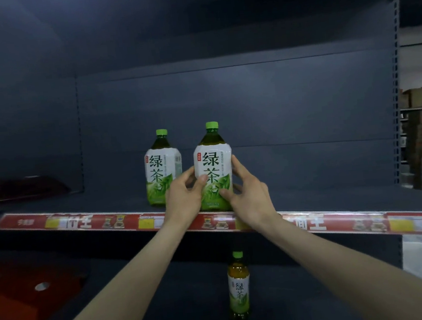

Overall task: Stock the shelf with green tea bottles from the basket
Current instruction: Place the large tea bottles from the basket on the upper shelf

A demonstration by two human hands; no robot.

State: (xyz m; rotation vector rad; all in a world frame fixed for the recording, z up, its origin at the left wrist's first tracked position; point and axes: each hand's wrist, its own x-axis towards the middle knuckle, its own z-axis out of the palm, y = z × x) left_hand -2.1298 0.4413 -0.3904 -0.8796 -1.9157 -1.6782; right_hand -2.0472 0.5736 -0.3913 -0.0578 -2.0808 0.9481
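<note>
Rear bottle (162, 165) partly behind left hand (184, 197)

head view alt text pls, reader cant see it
A left hand and right hand grip an upright green tea bottle at the front of a dark shelf; a second bottle stands left of it, a smaller bottle on the shelf below.

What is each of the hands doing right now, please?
Left hand: holding the front green tea bottle, fingers curled round its left side.
Right hand: holding the same bottle from its right side.
</note>
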